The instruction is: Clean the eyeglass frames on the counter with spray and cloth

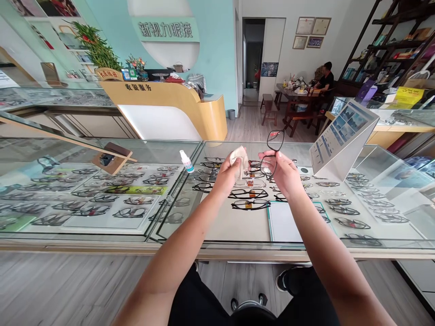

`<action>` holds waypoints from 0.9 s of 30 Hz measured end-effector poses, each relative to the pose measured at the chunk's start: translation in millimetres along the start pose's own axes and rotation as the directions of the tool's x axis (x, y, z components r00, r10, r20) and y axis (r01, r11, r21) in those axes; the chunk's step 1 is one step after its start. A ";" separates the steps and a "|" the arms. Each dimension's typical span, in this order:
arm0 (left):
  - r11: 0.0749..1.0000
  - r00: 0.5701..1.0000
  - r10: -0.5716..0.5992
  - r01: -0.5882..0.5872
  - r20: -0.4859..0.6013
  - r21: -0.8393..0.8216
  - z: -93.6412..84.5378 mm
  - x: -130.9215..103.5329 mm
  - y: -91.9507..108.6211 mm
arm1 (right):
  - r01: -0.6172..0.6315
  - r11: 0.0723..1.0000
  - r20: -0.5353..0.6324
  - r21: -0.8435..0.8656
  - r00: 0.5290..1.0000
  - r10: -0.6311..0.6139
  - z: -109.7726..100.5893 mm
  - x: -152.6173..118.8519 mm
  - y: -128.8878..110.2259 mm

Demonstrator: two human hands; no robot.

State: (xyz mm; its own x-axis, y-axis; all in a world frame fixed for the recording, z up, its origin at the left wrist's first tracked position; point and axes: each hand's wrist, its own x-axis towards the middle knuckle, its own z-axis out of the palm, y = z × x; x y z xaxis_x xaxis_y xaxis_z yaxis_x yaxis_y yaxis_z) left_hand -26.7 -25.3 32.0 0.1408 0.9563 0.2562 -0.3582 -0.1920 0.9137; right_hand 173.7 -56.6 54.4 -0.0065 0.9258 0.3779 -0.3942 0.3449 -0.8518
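Bright, even daylight is filling the room, and nothing is sitting in deep shade. The glass counter top (190,226) is acting as the main landmark: its surface is throwing back pale reflections of the ceiling and walls, strongest toward its left end, where the glare is washing out the frames lying beneath. Beyond the counter, the doorway (253,54) is staying dark against the white wall. Shadows under the counter are falling soft and faint on the floor. Wide-angle distortion is bending the counter's front edge and stretching both forearms near the bottom. Focus is holding sharp at the counter's centre, while far shelves right of it are looking slightly soft.
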 end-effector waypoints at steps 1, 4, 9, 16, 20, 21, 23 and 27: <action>1.000 1.000 0.015 -0.015 -0.012 -0.013 0.0 0.9 2.0 | -0.002 1.000 0.010 -0.011 1.000 0.002 0.4 -0.5 -0.3; 0.998 0.996 0.046 -0.049 -0.075 -0.042 -1.0 3.1 6.4 | -0.010 0.999 0.042 -0.036 0.999 0.011 1.9 -1.7 -1.0; 0.986 0.991 0.129 -0.124 -0.042 0.110 -7.3 2.1 9.7 | -0.032 0.993 0.140 -0.114 0.989 0.048 1.3 -2.4 -1.6; 0.815 0.928 0.369 -0.301 -0.044 0.496 -7.4 -10.5 19.7 | -0.001 0.949 0.276 -0.315 0.957 0.092 -5.4 -2.8 -6.2; 0.660 0.865 0.493 -0.443 0.095 0.606 -11.3 -13.4 20.0 | -0.012 0.921 0.310 -0.389 0.940 0.143 -7.5 -3.8 -16.7; 0.623 0.854 0.500 -0.468 0.141 0.626 -12.9 -12.9 18.8 | -0.015 0.912 0.325 -0.410 0.932 0.161 -7.6 -4.1 -19.5; 0.548 0.830 0.513 -0.514 0.221 0.660 -15.9 -11.2 16.1 | -0.020 0.898 0.357 -0.440 0.914 0.195 -7.5 -4.9 -24.1; 0.409 0.769 0.566 -0.574 0.297 0.709 -18.9 -8.5 13.9 | -0.027 0.895 0.400 -0.445 0.888 0.225 -5.9 -6.2 -29.0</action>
State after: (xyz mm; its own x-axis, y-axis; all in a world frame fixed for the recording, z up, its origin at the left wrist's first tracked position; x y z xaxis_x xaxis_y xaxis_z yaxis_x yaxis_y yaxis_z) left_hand -50.3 -31.9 36.5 0.1794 0.5617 0.8077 0.4271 -0.7841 0.4504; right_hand 190.6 -71.3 74.6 -0.4624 0.8382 0.2890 0.0559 0.3529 -0.9340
